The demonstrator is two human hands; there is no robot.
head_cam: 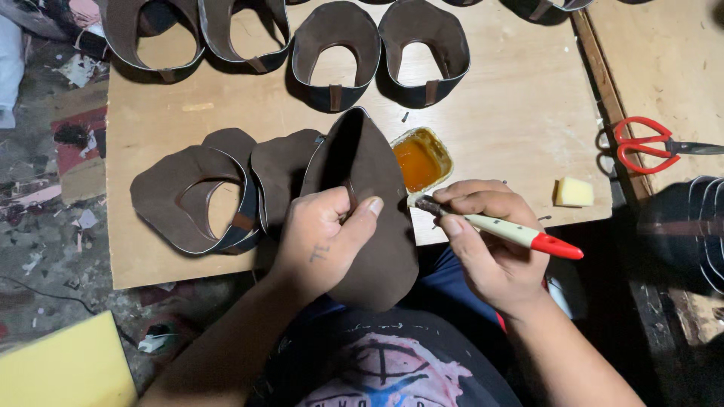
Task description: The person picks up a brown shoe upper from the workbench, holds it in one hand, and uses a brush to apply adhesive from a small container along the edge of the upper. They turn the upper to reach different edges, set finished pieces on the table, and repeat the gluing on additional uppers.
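A brown leather shoe upper point(369, 203), folded, beside a cream, red-tipped brush point(501, 228).

You have one brown shoe upper point(369, 218) in hand, three more uppers point(196, 192) lying flat beside it, and four whole curved uppers point(335, 53) standing in the back row, with others cut off at the top edge. You also have one brush point(498, 228), one glue tub point(422, 160), one pair of red scissors point(648, 145) and one small yellow block point(574, 191).

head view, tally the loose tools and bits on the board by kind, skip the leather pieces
Red-handled scissors: 1
Brush with red-tipped handle, in the right hand: 1
Tub of orange glue: 1
Pale yellow sponge block: 1
Total: 4
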